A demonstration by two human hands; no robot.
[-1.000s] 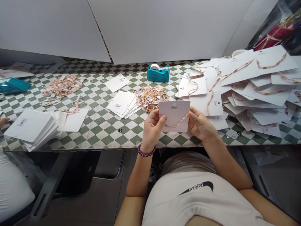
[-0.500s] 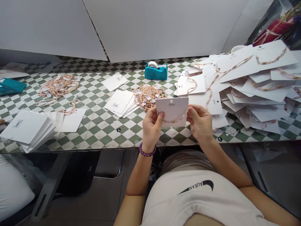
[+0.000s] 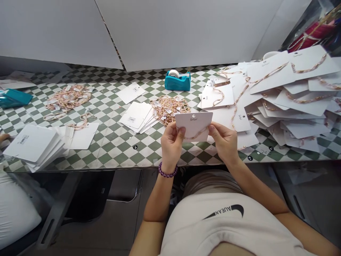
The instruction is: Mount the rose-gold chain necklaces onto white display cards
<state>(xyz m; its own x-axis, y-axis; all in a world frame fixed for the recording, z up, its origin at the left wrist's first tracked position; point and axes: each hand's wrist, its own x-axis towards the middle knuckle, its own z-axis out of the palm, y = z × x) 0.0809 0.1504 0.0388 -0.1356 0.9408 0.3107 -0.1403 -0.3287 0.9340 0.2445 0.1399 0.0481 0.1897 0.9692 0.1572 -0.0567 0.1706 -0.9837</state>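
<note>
Both hands hold up a white jewellery card [image 3: 193,122] with a hang hole, its front facing me. A beaded pink-and-gold necklace [image 3: 198,134] runs in a curve across the lower part of the card. My left hand [image 3: 172,144] grips the card's left edge, thumb in front and fingers behind. At the right edge, my right hand [image 3: 223,140] pinches the card where the necklace meets it. Just beyond the card lies a heap of tagged necklaces [image 3: 170,108], beside a fanned stack of blank cards [image 3: 135,115].
A teal tape dispenser [image 3: 177,81] stands behind the heap. On the right are piled carded necklaces [image 3: 295,103]. To the left lie another necklace heap [image 3: 70,96], a card stack [image 3: 33,144] and a second teal dispenser [image 3: 16,97]. Another person's hand [image 3: 4,138] shows at the left edge.
The card has tilted slightly and moved a little down in my hands. My right hand has shifted slightly left along with its edge. The other person's hand shows more.
</note>
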